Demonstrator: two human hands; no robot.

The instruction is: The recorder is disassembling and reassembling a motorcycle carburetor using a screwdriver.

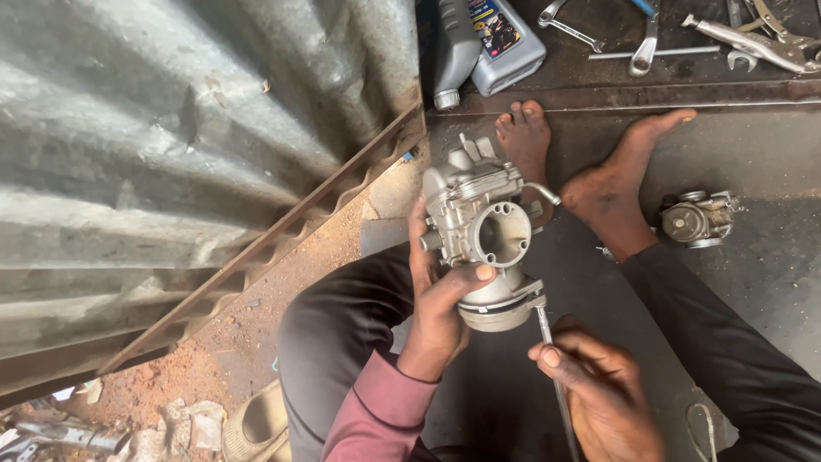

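Gripping carburettor in my left hand. My right hand, just below it, pinches a screwdriver against its base.

Head view — steeply down, close in

Two grey oil bottles lie near spanners and locking pliers; a second carburettor sits on the floor; corrugated sheet leans left.
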